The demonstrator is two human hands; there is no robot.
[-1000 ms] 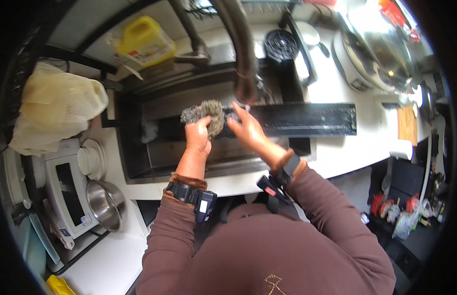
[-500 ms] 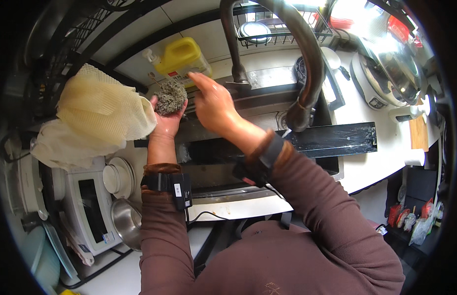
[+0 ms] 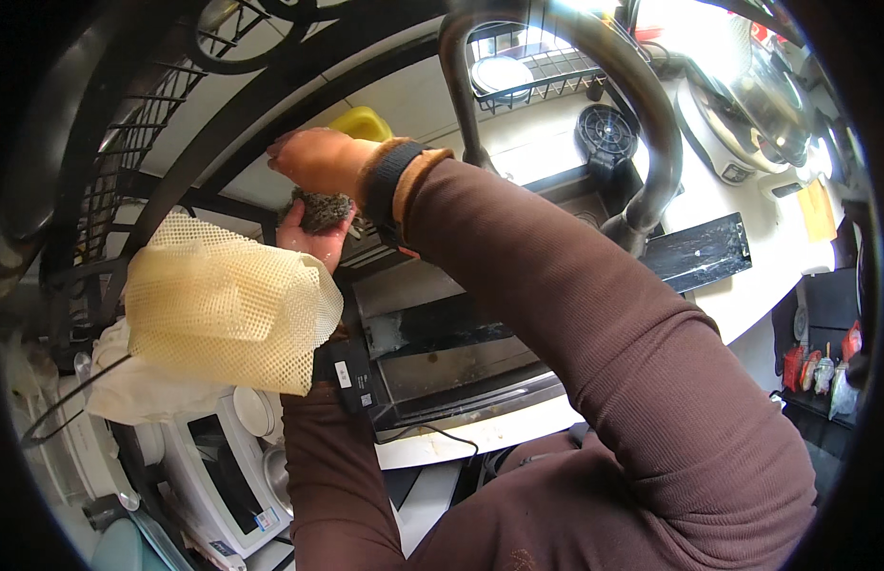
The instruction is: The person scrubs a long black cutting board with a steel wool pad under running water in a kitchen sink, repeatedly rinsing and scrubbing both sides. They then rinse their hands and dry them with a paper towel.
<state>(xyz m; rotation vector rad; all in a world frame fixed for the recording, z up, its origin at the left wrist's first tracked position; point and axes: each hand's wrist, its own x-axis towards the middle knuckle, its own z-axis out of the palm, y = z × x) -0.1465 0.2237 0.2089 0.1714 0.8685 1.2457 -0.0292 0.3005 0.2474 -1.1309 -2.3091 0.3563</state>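
A grey wire scouring pad (image 3: 325, 211) rests in the upturned palm of my left hand (image 3: 313, 246), its fingers curled around the sides. Just above and beyond it, my right hand (image 3: 318, 157) reaches across to the left, bent at the wrist. It covers the place of the pump on a yellow jug-shaped bottle (image 3: 363, 124), whose top shows behind the wrist. The pump and most of the right fingers are hidden, so I cannot see whether they press on it. A cream mesh cloth (image 3: 228, 305) hangs close in front of my left wrist.
Beneath my arms lies a dark sink (image 3: 442, 376) with a black strip (image 3: 699, 252) across it. A thick curved tap (image 3: 651, 124) arches over the right side. A rice cooker (image 3: 737, 133) stands at the right, a white appliance (image 3: 228, 471) at lower left.
My right hand has moved left and downward from beside the bottle to above the scouring pad, over the pump. The left hand keeps the pad. The view has shifted, bringing the mesh cloth closer.
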